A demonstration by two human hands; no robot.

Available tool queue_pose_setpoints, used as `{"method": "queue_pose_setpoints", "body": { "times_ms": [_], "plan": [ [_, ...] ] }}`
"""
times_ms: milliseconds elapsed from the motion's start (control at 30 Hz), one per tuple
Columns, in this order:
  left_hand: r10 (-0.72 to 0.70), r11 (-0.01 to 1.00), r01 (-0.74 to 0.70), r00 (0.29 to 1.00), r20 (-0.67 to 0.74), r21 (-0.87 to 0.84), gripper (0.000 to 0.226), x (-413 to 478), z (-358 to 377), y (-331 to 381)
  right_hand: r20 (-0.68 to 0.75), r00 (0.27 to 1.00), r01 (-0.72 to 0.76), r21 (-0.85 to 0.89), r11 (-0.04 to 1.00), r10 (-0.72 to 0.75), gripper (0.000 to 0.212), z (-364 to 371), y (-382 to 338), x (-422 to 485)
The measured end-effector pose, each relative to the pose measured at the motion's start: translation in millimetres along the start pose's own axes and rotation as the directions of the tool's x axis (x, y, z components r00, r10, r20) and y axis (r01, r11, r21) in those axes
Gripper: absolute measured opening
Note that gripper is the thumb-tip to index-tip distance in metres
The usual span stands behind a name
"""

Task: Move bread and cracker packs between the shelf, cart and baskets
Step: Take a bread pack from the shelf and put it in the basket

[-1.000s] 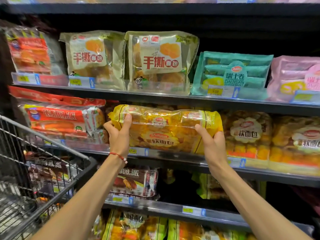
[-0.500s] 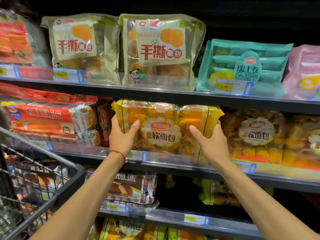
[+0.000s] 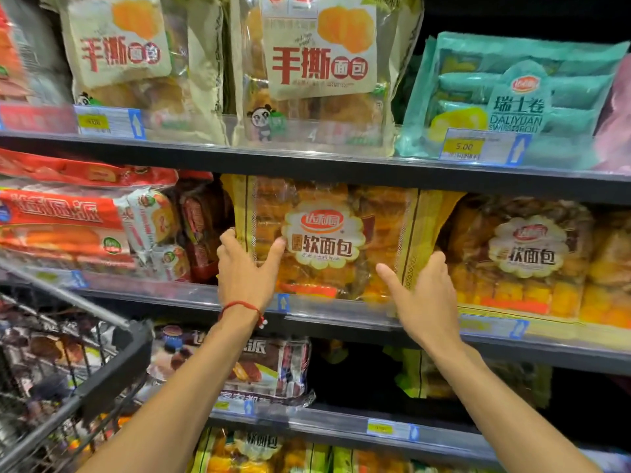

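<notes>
Yellow bread pack point(image 3: 324, 240) on shelf point(image 3: 153, 290), ends clasped in left hand point(image 3: 244, 268), right hand point(image 3: 426, 302) grip

Glossy film met matt metal.
The yellow clear-plastic soft-bread pack point(image 3: 324, 240) gleamed, its film crinkled; the dark metal shelf edge point(image 3: 307, 162) looked smooth and matt; the wire-metal shopping cart point(image 3: 112, 380) carried a matt black plastic rim.

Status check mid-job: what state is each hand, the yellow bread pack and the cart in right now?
yellow bread pack: upright on the middle shelf, held at both side edges.
left hand: grips the pack's left edge.
right hand: grips the pack's right edge.
cart: at lower left, holds packs.
</notes>
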State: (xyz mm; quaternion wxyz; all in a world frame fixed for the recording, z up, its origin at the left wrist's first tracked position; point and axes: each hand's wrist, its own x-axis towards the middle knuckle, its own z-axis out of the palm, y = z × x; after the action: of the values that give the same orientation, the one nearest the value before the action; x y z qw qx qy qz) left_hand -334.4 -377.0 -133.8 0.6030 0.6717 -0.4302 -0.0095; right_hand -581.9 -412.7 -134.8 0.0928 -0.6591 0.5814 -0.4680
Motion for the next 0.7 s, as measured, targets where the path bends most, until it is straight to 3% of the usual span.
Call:
{"method": "queue_pose_setpoints", "body": {
  "times_ms": [200, 467, 700],
  "plan": [
    [0.043, 0.994, -0.045, 0.999, 0.029, 0.104, 0.089, 3.7, -0.2, -7.6, -0.018, 1.000, -0.004, -0.031, 1.000, 0.004, 0.093, -2.3, 0.1, 12.0],
    [0.003, 0.968, -0.024, 0.997, 0.083, 0.249, 0.097, 1.4, 2.3, 0.1, -0.017, 0.999, 0.030, -0.131, 0.991, -0.033, 0.092, -1.6, 1.7, 4.3],
    [0.048, 0.950, -0.082, 0.992, 0.119, 0.300, 0.101, -21.2, -10.0, 6.2, 0.081, 0.995, 0.057, -0.048, 0.997, -0.053, 0.094, -24.5, 7.9, -10.2]
  ]
}}
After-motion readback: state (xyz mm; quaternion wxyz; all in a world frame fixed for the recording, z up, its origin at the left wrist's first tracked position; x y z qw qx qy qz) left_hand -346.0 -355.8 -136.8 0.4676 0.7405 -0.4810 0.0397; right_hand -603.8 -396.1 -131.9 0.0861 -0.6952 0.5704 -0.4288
